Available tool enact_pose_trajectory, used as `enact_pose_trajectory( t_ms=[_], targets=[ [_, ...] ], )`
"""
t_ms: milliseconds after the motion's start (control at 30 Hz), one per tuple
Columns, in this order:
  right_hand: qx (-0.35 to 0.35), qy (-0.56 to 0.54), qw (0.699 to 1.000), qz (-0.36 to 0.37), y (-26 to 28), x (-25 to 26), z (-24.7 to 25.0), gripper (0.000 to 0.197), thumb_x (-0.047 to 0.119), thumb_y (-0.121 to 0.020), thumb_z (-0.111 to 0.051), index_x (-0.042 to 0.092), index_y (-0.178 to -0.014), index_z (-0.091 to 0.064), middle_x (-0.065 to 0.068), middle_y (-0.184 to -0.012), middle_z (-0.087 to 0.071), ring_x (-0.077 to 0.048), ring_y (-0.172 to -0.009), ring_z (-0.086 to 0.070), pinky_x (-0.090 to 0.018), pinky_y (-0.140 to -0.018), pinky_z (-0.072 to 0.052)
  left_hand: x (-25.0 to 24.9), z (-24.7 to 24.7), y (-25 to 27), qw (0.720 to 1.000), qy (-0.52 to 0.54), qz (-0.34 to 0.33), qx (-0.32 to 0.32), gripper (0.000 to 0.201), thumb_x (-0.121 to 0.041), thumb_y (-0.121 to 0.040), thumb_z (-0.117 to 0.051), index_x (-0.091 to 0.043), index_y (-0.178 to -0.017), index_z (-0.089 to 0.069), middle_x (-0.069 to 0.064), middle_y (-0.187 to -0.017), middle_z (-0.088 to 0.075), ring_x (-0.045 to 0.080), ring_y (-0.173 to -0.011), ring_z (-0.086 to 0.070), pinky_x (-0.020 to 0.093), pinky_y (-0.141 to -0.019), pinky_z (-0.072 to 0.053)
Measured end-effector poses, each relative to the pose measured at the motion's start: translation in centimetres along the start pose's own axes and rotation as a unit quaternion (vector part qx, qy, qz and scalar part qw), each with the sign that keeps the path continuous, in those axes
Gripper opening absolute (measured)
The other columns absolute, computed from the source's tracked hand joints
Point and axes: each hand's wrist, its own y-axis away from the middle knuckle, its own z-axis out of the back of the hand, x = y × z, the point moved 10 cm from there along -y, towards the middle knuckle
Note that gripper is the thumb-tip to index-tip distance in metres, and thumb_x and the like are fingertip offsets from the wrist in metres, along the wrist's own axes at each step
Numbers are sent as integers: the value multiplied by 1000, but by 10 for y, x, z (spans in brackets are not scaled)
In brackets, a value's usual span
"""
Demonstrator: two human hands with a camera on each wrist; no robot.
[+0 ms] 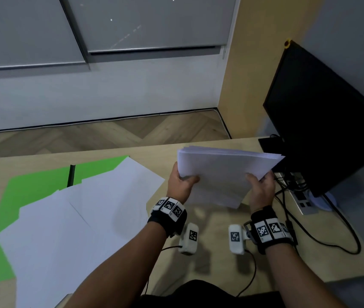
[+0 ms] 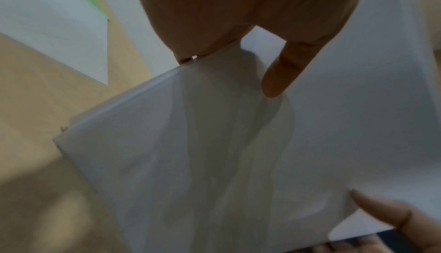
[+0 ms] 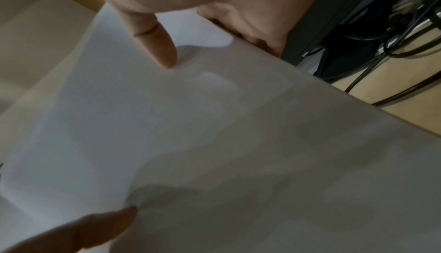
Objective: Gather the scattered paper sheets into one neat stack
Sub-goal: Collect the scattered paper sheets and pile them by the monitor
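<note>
A bundle of white paper sheets (image 1: 223, 172) is held tilted above the right part of the wooden desk (image 1: 221, 258). My left hand (image 1: 182, 183) grips its left edge, thumb on top. My right hand (image 1: 262, 185) grips its right edge the same way. In the left wrist view the bundle (image 2: 214, 153) fills the frame under my thumb (image 2: 281, 72). In the right wrist view the sheets (image 3: 214, 144) lie under my thumb (image 3: 160, 42). More loose white sheets (image 1: 76, 218) lie overlapping on a green mat (image 1: 32, 185) at the left.
A black monitor (image 1: 327, 121) stands at the right edge of the desk, close to the bundle's far corner. Dark cables (image 1: 323, 227) and a power strip (image 1: 303, 198) lie beneath it. A thin black stick (image 1: 72, 174) rests on the green mat. Wooden floor lies beyond the desk.
</note>
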Motion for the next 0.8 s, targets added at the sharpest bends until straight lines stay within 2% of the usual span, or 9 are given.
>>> enact_pose_trajectory(
  t_ms=[100,200,267,333,467,600,667,733,800],
  targets=[
    [16,4,1000,-2,-7,2,-2,42,13,-69,-62,8,-110,-59,1,-91,-66,-3,-77,-64,-19,-69,-50,-3,-5,-1,1000,11,3,5,57,-12,-61,-67,-17,-117,-60,4,-105,-69,17,-93,-64,26,-74,-49],
    [13,-10,1000,-4,-7,2,1,38,12,-71,-63,9,-109,-60,-1,-92,-67,-4,-79,-65,-22,-71,-51,-5,0,-4,1000,3,-1,5,50,-13,-62,-67,-23,-111,-62,1,-100,-69,15,-88,-64,31,-76,-53],
    [13,-6,1000,0,-4,0,0,44,12,-71,-66,9,-113,-57,1,-95,-66,0,-81,-65,-19,-72,-51,-5,-3,-4,1000,-1,-10,7,53,-13,-65,-69,-24,-115,-58,1,-104,-69,16,-93,-65,36,-81,-55],
    [14,-1,1000,0,-1,-1,-4,49,16,-70,-70,11,-117,-55,4,-98,-66,2,-82,-65,-17,-73,-51,-5,-7,-1,1000,-7,-20,-1,55,-13,-68,-69,-22,-121,-56,2,-108,-69,17,-97,-65,34,-82,-55],
    [19,-14,1000,-2,4,5,-14,52,20,-73,-70,10,-122,-56,2,-102,-67,2,-84,-66,-14,-72,-50,-11,-12,-5,1000,16,-8,-8,42,-13,-70,-63,-23,-110,-63,1,-101,-70,16,-91,-64,32,-80,-50],
    [-10,-31,999,26,2,26,-11,41,17,-83,-71,25,-120,-54,3,-110,-66,-7,-97,-66,-22,-81,-53,-44,-11,-8,998,27,-55,3,36,-6,-73,-63,-25,-103,-64,0,-99,-68,13,-89,-63,28,-79,-52],
    [-12,-38,998,46,-2,33,-5,44,10,-86,-68,21,-126,-51,1,-112,-65,-9,-99,-65,-21,-81,-53,-55,-11,-9,997,29,-73,23,38,-3,-73,-65,-24,-104,-63,2,-100,-68,13,-89,-63,27,-78,-53],
    [-12,-28,998,55,-2,34,2,53,15,-82,-69,16,-130,-47,-3,-112,-63,-8,-97,-65,-19,-77,-53,-51,-7,-7,997,15,-69,28,43,-5,-69,-67,-26,-107,-60,3,-104,-68,15,-92,-64,29,-79,-54],
    [-2,1,999,45,0,29,0,56,26,-74,-72,19,-124,-50,-4,-109,-63,-7,-93,-65,-20,-75,-52,-36,-5,-3,999,-10,-41,22,49,-10,-65,-69,-27,-109,-56,4,-107,-67,18,-95,-63,30,-78,-55]
  ],
)
